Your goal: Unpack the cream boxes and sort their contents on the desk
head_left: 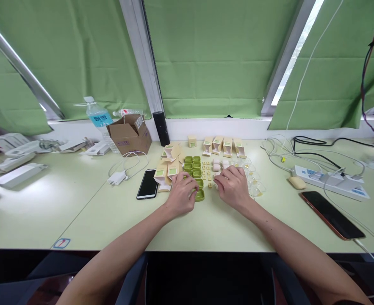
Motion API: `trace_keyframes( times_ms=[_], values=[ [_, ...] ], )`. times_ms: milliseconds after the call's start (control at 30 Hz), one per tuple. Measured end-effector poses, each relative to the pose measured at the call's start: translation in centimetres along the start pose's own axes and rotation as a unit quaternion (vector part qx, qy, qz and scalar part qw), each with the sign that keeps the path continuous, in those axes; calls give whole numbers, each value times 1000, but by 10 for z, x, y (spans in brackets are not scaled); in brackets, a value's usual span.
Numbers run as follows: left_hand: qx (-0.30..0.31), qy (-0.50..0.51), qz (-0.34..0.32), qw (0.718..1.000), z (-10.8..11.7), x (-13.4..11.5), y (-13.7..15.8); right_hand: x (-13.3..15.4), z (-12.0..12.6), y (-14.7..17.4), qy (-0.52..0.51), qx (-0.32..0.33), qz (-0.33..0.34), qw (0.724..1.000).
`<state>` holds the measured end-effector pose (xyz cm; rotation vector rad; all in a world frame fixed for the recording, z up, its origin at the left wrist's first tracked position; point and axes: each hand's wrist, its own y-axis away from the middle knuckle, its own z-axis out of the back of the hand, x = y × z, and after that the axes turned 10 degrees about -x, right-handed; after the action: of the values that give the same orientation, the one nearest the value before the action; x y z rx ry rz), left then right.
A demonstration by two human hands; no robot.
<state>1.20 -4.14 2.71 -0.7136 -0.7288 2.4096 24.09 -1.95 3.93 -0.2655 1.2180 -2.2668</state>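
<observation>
Two columns of small square green dishes [197,173] run down the middle of the table. My left hand [182,194] is over their near left end, its fingers closed round the edge of a green dish that is mostly hidden. To the right, my right hand [234,186] is closed in a pinch, and what its fingertips hold is too small to make out. Small yellow pieces [209,173] lie in rows between the hands. Beyond the right hand are pale pink cylinders [216,167]. Clear plastic covers [256,182] lie beside it, partly hidden.
Folded cream boxes [161,174] are piled left of the dishes; several more boxes [228,147] stand behind. A black phone [147,184], white charger [117,178], cardboard box [130,134] and bottle [99,116] are leftward. Rightward are a power strip [329,182] and another phone [331,214].
</observation>
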Motion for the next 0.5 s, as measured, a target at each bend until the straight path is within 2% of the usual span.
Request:
trace_keyframes(
  times_ms=[100, 200, 367, 500],
  values=[
    [-11, -1, 5, 1000, -1, 0, 0, -4, -5, -17, -13, 65, -21, 998],
    [-17, 3, 3, 1000, -2, -1, 0, -10, -23, -49, -16, 154, -37, 987],
    [-28, 11, 4, 1000, -3, 0, 0, -21, -83, -112, 36, 284, -83, 955],
    [-38, 17, 12, 999, -4, 1, -1, -22, -132, -141, 38, 325, -110, 938]
  ],
)
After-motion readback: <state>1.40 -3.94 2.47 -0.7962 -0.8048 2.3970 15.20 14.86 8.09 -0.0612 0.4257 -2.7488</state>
